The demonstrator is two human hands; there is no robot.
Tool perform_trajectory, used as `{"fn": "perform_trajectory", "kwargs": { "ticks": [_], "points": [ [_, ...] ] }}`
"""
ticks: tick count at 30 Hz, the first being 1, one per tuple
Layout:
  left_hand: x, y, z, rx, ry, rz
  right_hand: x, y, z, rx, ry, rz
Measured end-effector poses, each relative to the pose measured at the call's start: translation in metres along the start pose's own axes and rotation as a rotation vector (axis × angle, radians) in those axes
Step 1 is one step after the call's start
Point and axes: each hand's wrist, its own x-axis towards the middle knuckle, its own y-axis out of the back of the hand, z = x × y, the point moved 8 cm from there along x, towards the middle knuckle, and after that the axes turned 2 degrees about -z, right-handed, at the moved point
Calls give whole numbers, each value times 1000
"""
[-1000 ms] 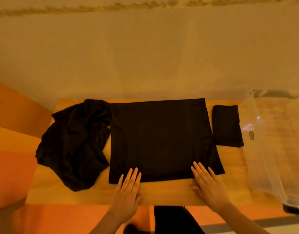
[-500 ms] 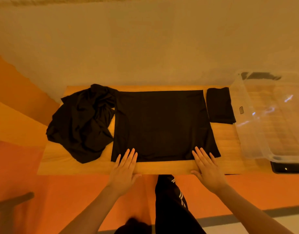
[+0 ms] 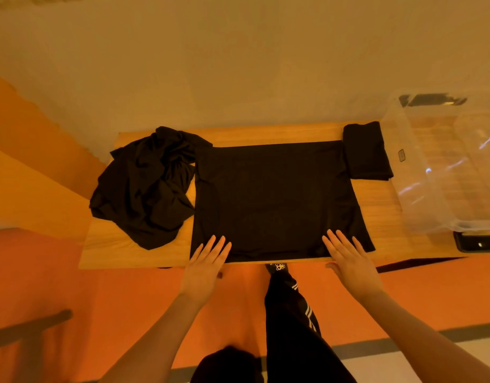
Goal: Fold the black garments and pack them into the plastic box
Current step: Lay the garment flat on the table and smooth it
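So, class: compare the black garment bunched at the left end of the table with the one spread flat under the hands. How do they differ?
The bunched garment is crumpled with deep creases; the flat garment is smoothed into a rectangle. The bunched garment is untouched; the left hand and right hand rest straight fingers on the flat garment's near edge. The bunched garment covers less of the table. Both are black cloth.

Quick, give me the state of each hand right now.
Left hand: open, straight fingers resting on the flat garment.
Right hand: open, fingers flat on the same garment.
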Motion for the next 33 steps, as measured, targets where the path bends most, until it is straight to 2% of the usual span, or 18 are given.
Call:
{"fn": "perform_trajectory", "kwargs": {
  "ticks": [5, 9, 11, 15, 19, 25, 33],
  "points": [
    [-11, 4, 0, -41, -36, 59, -15, 10, -3, -54, 31, 122],
    [-6, 31, -2, -202, -22, -13, -12, 21, 6, 59, 32, 148],
    [3, 41, -14, -302, 24, -91, -1, 35, 10, 221, 23, 77],
    [28, 74, -43, -526, 124, -133, 27, 61, 31, 373, -96, -252],
    [66, 104, -65, -645, 113, -252, 69, 98, 61, 391, -158, -249],
    [141, 144, -101, -686, 180, -184, 154, 144, 74, 525, -98, -253],
    [212, 109, -147, -742, 415, -148, 255, 118, 104, 420, -132, -386]
  ]
}}
